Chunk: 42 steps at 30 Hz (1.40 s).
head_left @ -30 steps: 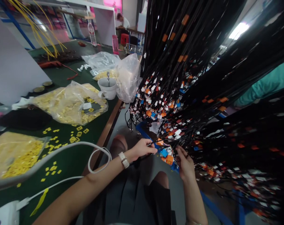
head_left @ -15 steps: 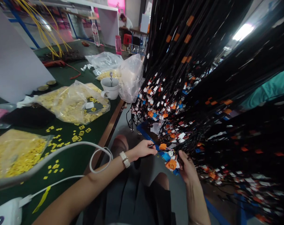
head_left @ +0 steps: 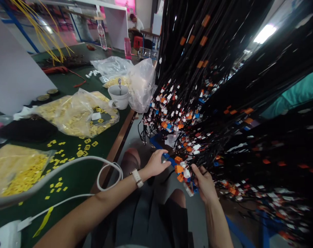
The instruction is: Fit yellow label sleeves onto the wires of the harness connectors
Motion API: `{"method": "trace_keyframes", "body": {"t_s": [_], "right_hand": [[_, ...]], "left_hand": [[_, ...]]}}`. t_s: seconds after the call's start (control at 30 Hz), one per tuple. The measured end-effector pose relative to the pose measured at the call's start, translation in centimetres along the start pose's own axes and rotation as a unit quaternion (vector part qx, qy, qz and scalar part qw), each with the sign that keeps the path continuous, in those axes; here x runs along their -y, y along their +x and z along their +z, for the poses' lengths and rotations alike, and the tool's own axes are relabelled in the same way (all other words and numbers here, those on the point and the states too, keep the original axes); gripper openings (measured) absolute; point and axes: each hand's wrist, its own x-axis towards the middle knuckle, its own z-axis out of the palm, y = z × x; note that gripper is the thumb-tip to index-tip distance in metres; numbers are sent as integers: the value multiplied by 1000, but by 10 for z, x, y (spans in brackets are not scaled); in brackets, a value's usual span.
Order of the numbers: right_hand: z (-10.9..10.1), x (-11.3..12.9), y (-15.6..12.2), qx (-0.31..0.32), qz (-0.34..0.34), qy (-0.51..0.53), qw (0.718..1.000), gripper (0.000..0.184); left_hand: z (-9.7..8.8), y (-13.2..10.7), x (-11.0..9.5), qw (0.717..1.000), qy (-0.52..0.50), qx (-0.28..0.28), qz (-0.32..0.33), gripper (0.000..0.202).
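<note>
A thick curtain of black cables (head_left: pixel 213 86) hangs in front of me, their ends tipped with orange, white and blue connectors (head_left: pixel 182 117). My left hand (head_left: pixel 156 162), a watch on its wrist, reaches toward the lowest cable ends with fingers curled and slightly apart, holding nothing I can make out. My right hand (head_left: pixel 204 181) is closed round a small bunch of cable ends with orange and white connectors (head_left: pixel 182 170). Both hands are over my lap, just off the table's edge.
The green table (head_left: pixel 76 172) on my left carries clear bags of yellow plastic parts (head_left: pixel 73 113), loose yellow pieces, a white mug with a spoon (head_left: pixel 118 96), a white cable loop (head_left: pixel 104 168) and a white device (head_left: pixel 5 236). A person sits far back (head_left: pixel 134 22).
My left hand let go of the cable it was pinching and rose a little with fingers loosened. My right hand closed more tightly on the bunch of connectors, which shifted left and up.
</note>
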Motion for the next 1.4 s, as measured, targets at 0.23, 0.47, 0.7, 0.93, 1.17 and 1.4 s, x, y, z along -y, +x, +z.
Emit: {"method": "trace_keyframes", "body": {"t_s": [0.23, 0.47, 0.7, 0.93, 1.17, 1.4], "right_hand": [[7, -3, 1, -3, -41, -46, 998, 37], [24, 3, -3, -12, -47, -35, 998, 37], [28, 7, -8, -1, -29, -40, 999, 34], [24, 2, -8, 4, -39, -37, 999, 35], [14, 0, -8, 39, -21, -15, 999, 30], [8, -1, -11, 45, 19, 49, 998, 41]], "left_hand": [[-3, -13, -27, 988, 15, 25, 151, 38], [-4, -23, -33, 924, 205, 89, 310, 32], [-12, -10, -36, 973, 67, 69, 212, 26], [-15, -3, -43, 990, -125, 61, 35, 27], [-11, -5, -37, 993, -96, 48, 43, 25], [-13, -5, -35, 983, 13, -20, 183, 17]]}}
